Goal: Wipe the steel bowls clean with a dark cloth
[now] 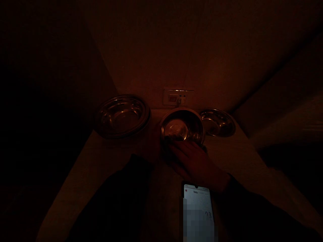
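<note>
The picture is very dark. A round, shiny metal bowl (195,121) is in the middle, tilted so that its inside faces me. At its left side, my left hand (151,143) is dim and appears to grip the wall; its fingers barely show. My right hand (193,161) reaches across the near rim, fingers pointing left and pressed together. Something dark, perhaps a cloth, shows around the right fingers, but I cannot make it out. Below the right wrist lies a phone (198,198) with a lit screen, partly pixelated.
A stack of wide metal bowls (122,116) stands at the table's back left. Another shallow metal bowl (219,122) sits at the back right. A socket plate (178,97) with a plug is on the wall behind. The pale wooden table (83,174) narrows away from me.
</note>
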### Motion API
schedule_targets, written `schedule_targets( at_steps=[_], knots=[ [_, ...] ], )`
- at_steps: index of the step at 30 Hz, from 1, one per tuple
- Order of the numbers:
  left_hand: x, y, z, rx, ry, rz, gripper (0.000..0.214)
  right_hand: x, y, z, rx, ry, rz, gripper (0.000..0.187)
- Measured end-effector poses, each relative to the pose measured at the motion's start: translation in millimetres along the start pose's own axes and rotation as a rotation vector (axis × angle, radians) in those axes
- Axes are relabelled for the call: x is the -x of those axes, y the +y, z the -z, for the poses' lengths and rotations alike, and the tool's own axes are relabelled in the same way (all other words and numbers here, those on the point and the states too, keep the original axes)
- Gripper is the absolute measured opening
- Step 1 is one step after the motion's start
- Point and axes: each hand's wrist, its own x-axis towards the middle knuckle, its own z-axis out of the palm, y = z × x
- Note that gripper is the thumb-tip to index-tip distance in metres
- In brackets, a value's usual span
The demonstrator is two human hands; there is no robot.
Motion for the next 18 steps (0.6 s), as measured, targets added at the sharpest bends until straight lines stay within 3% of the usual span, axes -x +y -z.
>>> schedule_targets(
  at_steps=[12, 18],
  knots=[
    [4.5, -7.9, 3.2, -0.193, 0.015, -0.011, 0.032, -1.0, -1.5, 0.9, -0.002, -0.011, -0.019, 0.043],
    [3.4, -1.7, -0.4, -0.123, 0.028, 0.015, 0.033, -1.8, -2.5, 2.2, 0.0, -0.002, -0.009, 0.043]
  ],
)
